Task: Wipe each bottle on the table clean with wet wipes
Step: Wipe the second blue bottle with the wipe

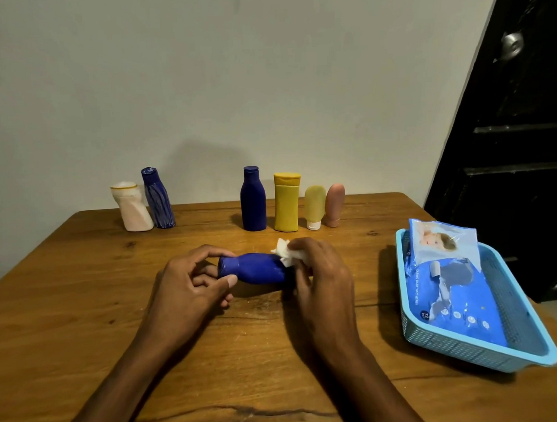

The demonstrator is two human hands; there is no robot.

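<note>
Both hands are closed on a blue bottle (255, 270) held on its side just above the wooden table (84, 280), mid-front. Left hand (191, 283) is pinched on the cap end, thumb and fingers curled around it. Right hand (317, 272) is wrapped on the base end, with a white wet wipe (285, 253) pressed against the bottle under the fingers. Six more bottles are stood upright along the far edge: a white bottle (132, 208) touching a streaked dark blue bottle (158, 199) at left; then, well apart, a navy bottle (253, 200), a yellow bottle (286, 202), a pale yellow tube (314, 206) and a pink tube (333, 204), both tubes cap-down. At right, a wet wipes pack (447, 277) is laid in a light blue basket (484, 358). A dark door (505, 139) is seen behind the basket.
</note>
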